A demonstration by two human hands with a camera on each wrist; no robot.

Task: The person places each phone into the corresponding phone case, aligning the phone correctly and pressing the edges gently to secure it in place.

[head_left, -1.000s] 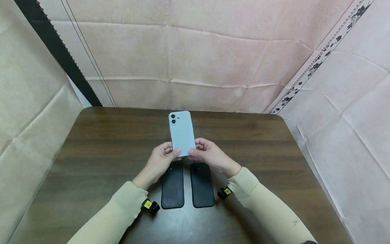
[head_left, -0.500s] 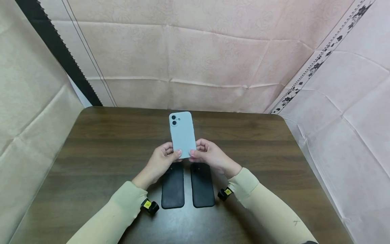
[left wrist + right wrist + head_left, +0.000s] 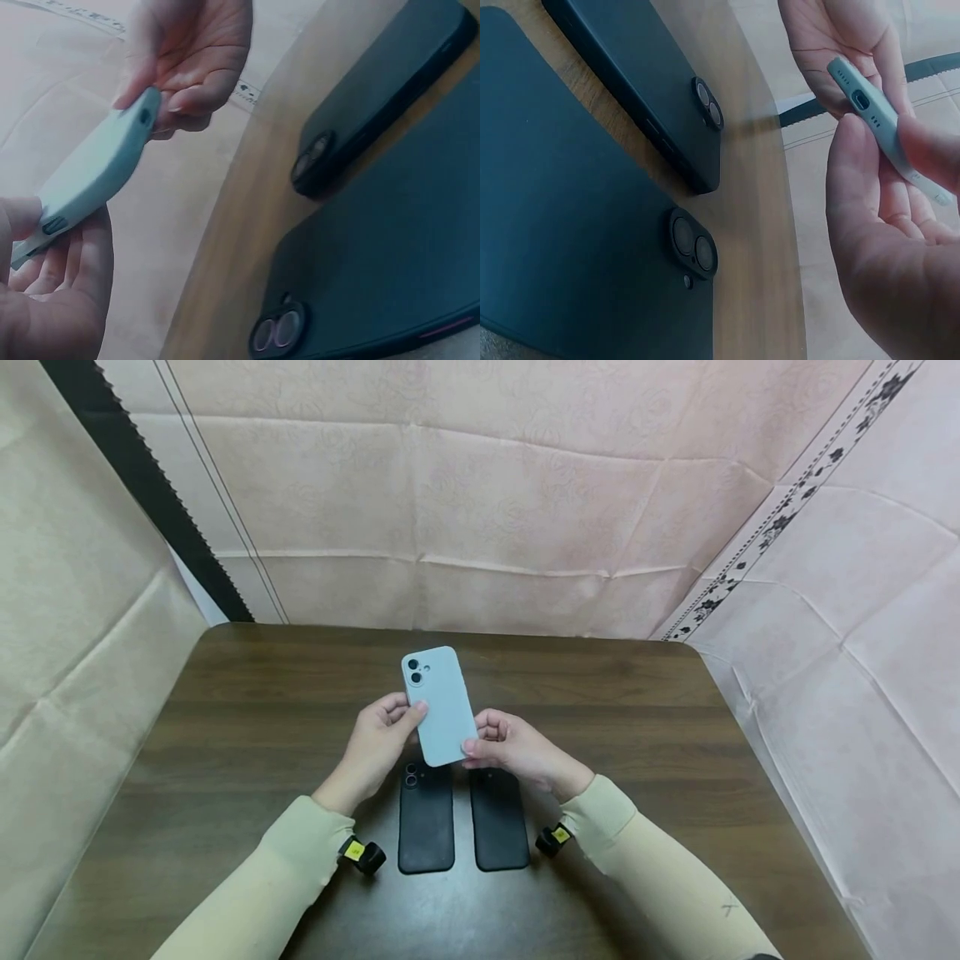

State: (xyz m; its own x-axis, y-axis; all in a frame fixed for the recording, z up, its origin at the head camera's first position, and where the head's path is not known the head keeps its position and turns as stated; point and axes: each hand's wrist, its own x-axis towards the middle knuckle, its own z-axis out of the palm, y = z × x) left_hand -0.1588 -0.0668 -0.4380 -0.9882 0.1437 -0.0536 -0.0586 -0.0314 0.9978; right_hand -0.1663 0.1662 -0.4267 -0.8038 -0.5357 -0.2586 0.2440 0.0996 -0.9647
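A light blue phone (image 3: 441, 706) is held up above the table, its back with two camera rings facing the head camera. My left hand (image 3: 378, 739) grips its left edge, thumb across the back. At the lower right corner, my right hand (image 3: 521, 752) pinches it between thumb and fingers. The right wrist view shows the bottom edge of the light blue phone (image 3: 885, 131), with a port opening and small holes. Below the hands lie two black phones side by side, backs up: a left one (image 3: 427, 831) and a right one (image 3: 500, 827), whose top is partly covered by my right hand.
The brown wooden table (image 3: 225, 735) has rounded far corners. A pale cloth (image 3: 517, 510) hangs behind it, with more cloth at both sides. Each wrist bears a small black camera with a yellow mark, close to the black phones.
My left hand has moved up and slightly left along the light blue phone's edge. The phone has tilted, its top leaning left and its bottom lower. The right hand has barely moved.
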